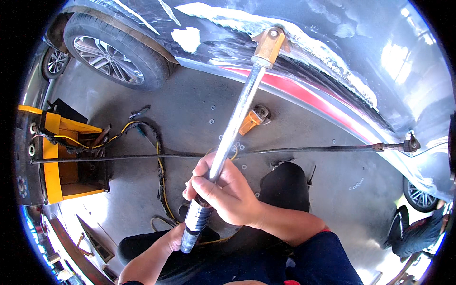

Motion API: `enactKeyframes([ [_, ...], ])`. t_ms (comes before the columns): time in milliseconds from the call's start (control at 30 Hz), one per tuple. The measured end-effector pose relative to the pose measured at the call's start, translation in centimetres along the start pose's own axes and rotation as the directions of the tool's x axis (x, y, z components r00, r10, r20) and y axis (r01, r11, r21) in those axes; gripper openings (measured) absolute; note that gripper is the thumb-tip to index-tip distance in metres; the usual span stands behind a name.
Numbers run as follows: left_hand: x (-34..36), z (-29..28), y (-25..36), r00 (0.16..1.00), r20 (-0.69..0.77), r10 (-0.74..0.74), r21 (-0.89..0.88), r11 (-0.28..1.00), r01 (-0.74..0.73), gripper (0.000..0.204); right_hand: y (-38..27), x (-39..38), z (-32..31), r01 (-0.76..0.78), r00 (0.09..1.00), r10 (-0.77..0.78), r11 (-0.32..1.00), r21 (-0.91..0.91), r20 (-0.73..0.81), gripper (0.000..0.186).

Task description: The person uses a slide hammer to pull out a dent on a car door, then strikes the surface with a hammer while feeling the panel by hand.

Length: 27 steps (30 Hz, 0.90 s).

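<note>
A slide hammer dent puller (pixel 238 110) runs up from my lap to the car body panel (pixel 342 76). Its brass-coloured head (pixel 269 46) meets the panel along a strip of welded or scraped bare metal. My right hand (pixel 228 192) is closed round the chrome rod, just above the black grip. Lower down, my left hand (pixel 176 237) is closed on the black handle (pixel 194 227), its fingers mostly hidden behind it. The panel shows patches of white filler and dark scraped areas, with a red strip underneath.
An orange angle grinder (pixel 251 120) lies on the grey floor. A black cable (pixel 285 151) crosses from a yellow-and-black machine (pixel 53 161) to a clamp (pixel 411 142) at the car's lower edge. Yellow wiring (pixel 161 180) hangs left, near a wheel (pixel 108 59). Another person (pixel 418 230) is at right.
</note>
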<state>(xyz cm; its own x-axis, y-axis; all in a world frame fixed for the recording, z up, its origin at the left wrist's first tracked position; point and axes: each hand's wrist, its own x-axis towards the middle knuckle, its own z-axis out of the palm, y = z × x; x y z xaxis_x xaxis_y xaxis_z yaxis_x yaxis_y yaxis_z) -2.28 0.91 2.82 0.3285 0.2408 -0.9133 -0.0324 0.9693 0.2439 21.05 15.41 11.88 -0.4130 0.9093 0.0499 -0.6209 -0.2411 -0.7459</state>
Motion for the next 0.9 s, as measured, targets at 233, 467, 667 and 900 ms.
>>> enactKeyframes([
  [233, 0.4, 0.7, 0.0, 0.995, -0.096, -0.019, -0.100, 0.995, 0.009, 0.031, 0.2, 0.0, -0.7, -0.027, 1.000, 0.027, 1.000, 0.011, -0.008, 0.015],
  [467, -0.1, 1.0, -0.1, 0.996, 0.004, 0.085, -0.145, 0.986, -0.084, 0.040, 1.9, 0.1, -0.6, -0.164, 0.983, 0.155, 0.982, 0.091, 0.101, 0.021],
  [667, 0.8, -0.6, -0.7, 0.997, -0.082, -0.013, -0.146, 0.989, 0.001, 0.044, -1.1, 3.7, -1.7, 0.025, 0.998, -0.033, 0.986, 0.166, 0.048, 0.021],
  [900, 2.9, -2.0, -0.7, 0.984, -0.075, 0.162, 0.055, 0.986, -0.159, 0.036, 4.4, 0.2, -0.5, -0.028, 0.999, 0.021, 0.980, 0.195, 0.038, 0.016],
])
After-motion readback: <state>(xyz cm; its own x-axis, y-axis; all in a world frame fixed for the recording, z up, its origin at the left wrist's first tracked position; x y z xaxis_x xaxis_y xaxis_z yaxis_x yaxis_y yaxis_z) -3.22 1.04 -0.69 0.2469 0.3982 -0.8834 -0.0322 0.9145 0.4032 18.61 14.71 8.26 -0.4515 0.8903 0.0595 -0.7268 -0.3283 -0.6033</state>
